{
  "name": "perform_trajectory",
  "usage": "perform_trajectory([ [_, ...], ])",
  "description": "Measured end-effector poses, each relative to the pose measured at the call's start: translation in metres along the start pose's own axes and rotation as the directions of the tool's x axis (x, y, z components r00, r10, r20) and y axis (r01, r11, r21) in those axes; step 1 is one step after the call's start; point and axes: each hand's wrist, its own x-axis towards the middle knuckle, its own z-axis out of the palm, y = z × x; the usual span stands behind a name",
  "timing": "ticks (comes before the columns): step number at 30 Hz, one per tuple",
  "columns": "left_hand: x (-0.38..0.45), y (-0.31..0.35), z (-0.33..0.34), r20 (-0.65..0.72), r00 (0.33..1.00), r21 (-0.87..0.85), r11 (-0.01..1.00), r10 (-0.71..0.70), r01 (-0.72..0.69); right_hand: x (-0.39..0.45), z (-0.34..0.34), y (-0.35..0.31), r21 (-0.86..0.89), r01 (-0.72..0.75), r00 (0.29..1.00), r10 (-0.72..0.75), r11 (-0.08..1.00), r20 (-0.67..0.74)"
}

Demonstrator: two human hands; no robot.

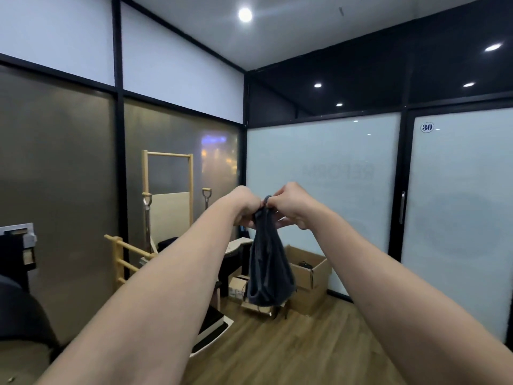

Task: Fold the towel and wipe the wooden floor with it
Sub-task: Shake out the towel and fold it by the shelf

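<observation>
Dark grey cloth, the towel (268,262), hangs in mid-air at the centre of the view, held up at arm's length by a person's two bare hands. The left hand (245,207) and the right hand (291,205) meet at the towel's top edge, knuckles almost touching, each with fingers curled and pinching the fabric. Below the hands the towel droops in a bunched, doubled shape, narrow at the top and wider at the bottom, with folds and hems showing along its lower edge. It touches nothing but the hands and hangs well above the floor (291,354), which is brown wooden planking seen at the bottom of the view between the two outstretched forearms.

Behind the towel, against the far wall, stands an open cardboard box (311,276) with smaller boxes beside it. To the left are pale wooden frames (166,195) and a low wooden rack (125,259). The walls are frosted glass panels in black frames; one panel on the right carries a round sticker (427,127) reading 30 and a vertical door handle (402,208). Round ceiling lights (245,14) shine overhead.
</observation>
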Motion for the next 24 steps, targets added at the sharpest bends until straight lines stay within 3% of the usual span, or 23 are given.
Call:
perform_trajectory([
  [6, -0.003, -0.011, -0.020, -0.095, 0.994, -0.049, 0.997, 0.051, -0.055, -0.009, 0.020, -0.011, -0.076, 0.044, 0.999, -0.044, 0.996, 0.003],
  [11, -0.010, -0.022, -0.030, -0.094, 0.994, -0.078, 0.995, 0.059, -0.066, -0.018, 0.031, -0.017, -0.181, 0.086, 0.996, -0.080, 0.980, 0.038],
  [14, -0.021, -0.025, -0.041, 0.022, 0.999, -0.189, 0.981, 0.050, -0.045, -0.025, 0.033, -0.016, -0.066, 0.098, 0.989, -0.090, 0.993, 0.117],
  [19, -0.035, -0.036, -0.058, 0.130, 0.989, -0.021, 0.998, 0.069, -0.066, -0.033, 0.031, -0.002, 0.164, 0.015, 0.971, -0.053, 0.986, 0.231],
  [21, -0.037, -0.047, -0.061, 0.143, 0.988, 0.030, 0.997, 0.060, -0.065, -0.036, 0.029, 0.007, 0.199, 0.029, 0.978, -0.069, 0.980, 0.194],
  [23, -0.038, -0.058, -0.061, 0.170, 0.984, 0.087, 0.994, 0.051, -0.066, -0.040, 0.022, 0.019, -0.019, 0.154, 0.986, -0.152, 0.988, 0.071],
  [24, -0.037, -0.062, -0.061, 0.192, 0.980, 0.111, 0.991, 0.050, -0.072, -0.043, 0.019, 0.027, -0.185, 0.196, 0.980, -0.184, 0.963, 0.080],
])
